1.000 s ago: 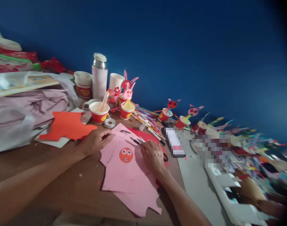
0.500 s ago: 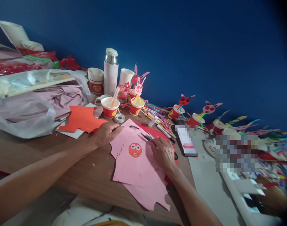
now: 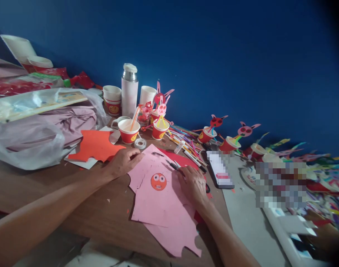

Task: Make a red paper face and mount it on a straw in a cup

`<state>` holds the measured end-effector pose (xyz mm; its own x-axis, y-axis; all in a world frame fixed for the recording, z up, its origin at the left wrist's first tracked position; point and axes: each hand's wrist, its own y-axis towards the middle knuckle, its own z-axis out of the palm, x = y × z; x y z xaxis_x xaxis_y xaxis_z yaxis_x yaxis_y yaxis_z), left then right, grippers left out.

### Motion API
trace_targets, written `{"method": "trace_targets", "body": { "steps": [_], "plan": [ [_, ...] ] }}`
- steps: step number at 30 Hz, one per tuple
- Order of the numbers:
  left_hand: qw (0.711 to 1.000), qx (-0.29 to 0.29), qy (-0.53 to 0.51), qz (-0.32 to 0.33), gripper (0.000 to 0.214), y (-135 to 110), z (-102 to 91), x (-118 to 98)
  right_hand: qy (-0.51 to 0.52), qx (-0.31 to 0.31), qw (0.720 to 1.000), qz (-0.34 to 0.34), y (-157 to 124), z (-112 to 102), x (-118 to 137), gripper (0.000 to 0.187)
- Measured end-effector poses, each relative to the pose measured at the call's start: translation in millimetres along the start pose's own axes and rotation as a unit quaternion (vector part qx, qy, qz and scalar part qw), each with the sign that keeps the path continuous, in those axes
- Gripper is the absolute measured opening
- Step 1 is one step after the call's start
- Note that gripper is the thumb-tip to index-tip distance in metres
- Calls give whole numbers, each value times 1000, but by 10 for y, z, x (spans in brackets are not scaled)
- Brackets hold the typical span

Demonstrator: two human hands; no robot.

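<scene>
Fingers of your right hand [image 3: 193,185] seem pinched on the black pen [image 3: 172,165]; your left hand [image 3: 125,161] curls at the pink paper [image 3: 158,205], pinch unclear, likely steadying it. Next, hold it flat.

Pink paper sheets [image 3: 147,209], overlapping, lying flat on brown table [image 3: 102,218]; upper one with straight lower edge, faint small marks. Sheet beneath slanting out toward lower right, curved bites cut from its end. Orange face disc [image 3: 158,182], round, flat, face up on upper sheet: big white eyes, bared teeth. Dark slim pen [image 3: 172,164], lying slantwise near disc, rear part hidden.
</scene>
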<state>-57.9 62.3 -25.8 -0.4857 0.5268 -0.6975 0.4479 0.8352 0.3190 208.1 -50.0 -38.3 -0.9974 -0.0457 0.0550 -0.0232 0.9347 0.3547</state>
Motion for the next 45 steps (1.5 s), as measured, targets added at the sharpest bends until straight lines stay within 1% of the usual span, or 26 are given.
{"method": "trace_targets", "body": {
  "steps": [6,9,12,16,20,24,28,30,32,39,42,45],
  "plan": [
    [1000,-7,-6,0,27,-11,9,-13,13,1,1000,1,-13,25,-31,13],
    [1000,-11,-7,-1,28,-18,-4,-21,20,-18,1000,-6,-6,52,-63,15],
    [1000,-9,-1,-12,31,-19,-20,-24,3,-32,999,-7,-1,44,-81,15],
    [999,7,14,-32,36,-10,-23,-28,-33,-30,999,-11,-3,-9,-41,15],
    [999,14,16,-35,38,-9,0,-26,18,-38,998,-47,-28,-48,87,18],
    [999,14,-14,-39,38,-10,38,0,101,-12,991,-91,-77,-63,231,25],
    [999,16,-19,-32,38,-5,65,29,157,11,977,-146,-90,-79,316,39],
    [999,20,-13,-27,38,-8,73,37,162,25,972,-165,-74,-93,349,48],
    [999,26,-6,-30,38,-17,80,35,155,37,971,-176,-48,-111,381,53],
    [998,41,1,-44,40,-41,78,-46,146,41,973,-173,10,-124,439,52],
    [998,47,-14,-42,41,-49,69,-85,153,25,973,-173,5,-95,440,51],
    [996,58,-42,-62,43,-68,56,-140,162,-11,969,-187,3,-91,441,50]
  ]
}}
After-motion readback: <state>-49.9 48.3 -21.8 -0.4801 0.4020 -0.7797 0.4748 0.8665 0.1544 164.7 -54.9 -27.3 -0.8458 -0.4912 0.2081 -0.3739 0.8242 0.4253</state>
